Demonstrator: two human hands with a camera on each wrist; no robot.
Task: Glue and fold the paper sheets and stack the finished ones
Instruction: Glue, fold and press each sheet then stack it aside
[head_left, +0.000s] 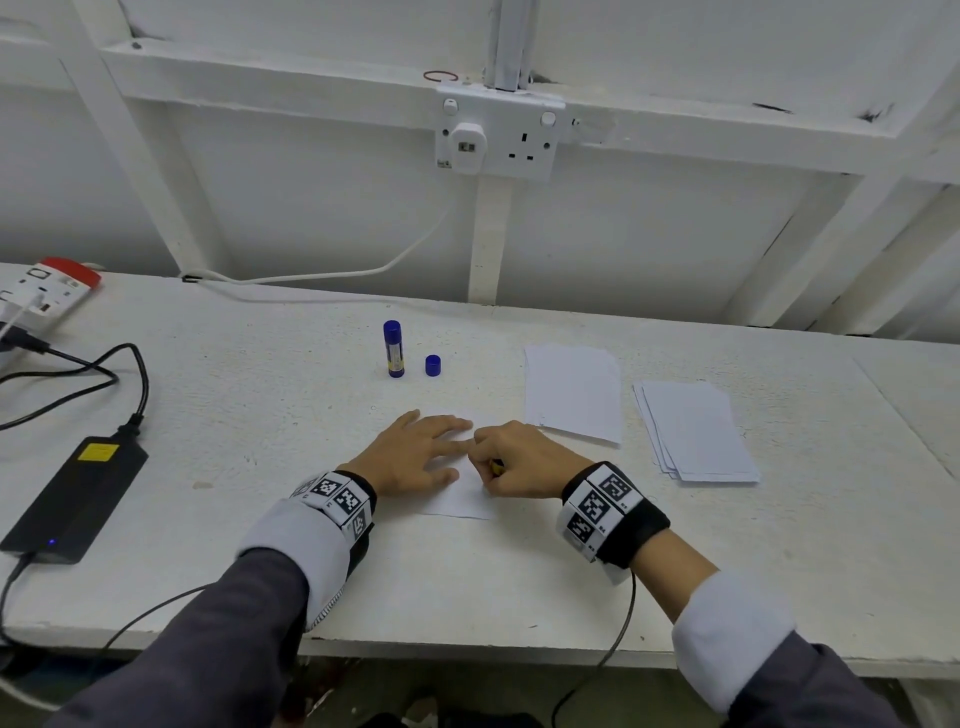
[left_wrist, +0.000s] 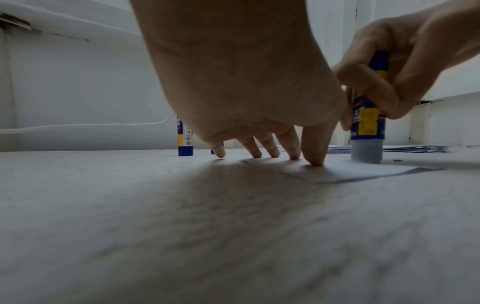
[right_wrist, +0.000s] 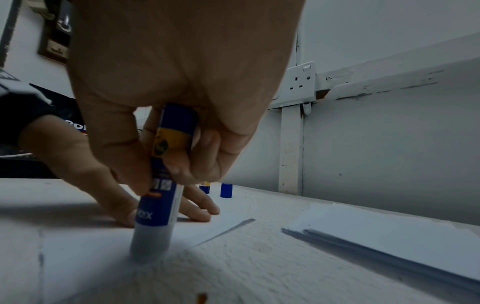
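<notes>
Holding: right hand has its fingers and thumb curled round a glue stick, which stands nearly upright with its pale open end down on the paper sheet.
Left hand: left hand lies with fingers spread and straight, fingertips pressing the sheet's left part flat to the bench.
Hands together: the two hands are just beside each other over the sheet, the left fingertips close to the right knuckles.
Sheet: lies flat near the bench's near edge, in the middle; its near end shows past both hands.
Glue end: touching the sheet's surface toward its right side, seen in both wrist views.
Second glue stick: a capped blue stick stands upright farther back on the bench.
Loose cap: a small blue cap stands just right of that stick, apart from it.
Paper pile: a pile of white sheets lies right of the hands, toward the far side.
Second pile: a fanned stack of narrower sheets lies farther right, apart from the first pile.
Left end of bench: a black power brick with its cable, and a white extension block at the far left.
Wall: a double socket with a white plug in it.
</notes>
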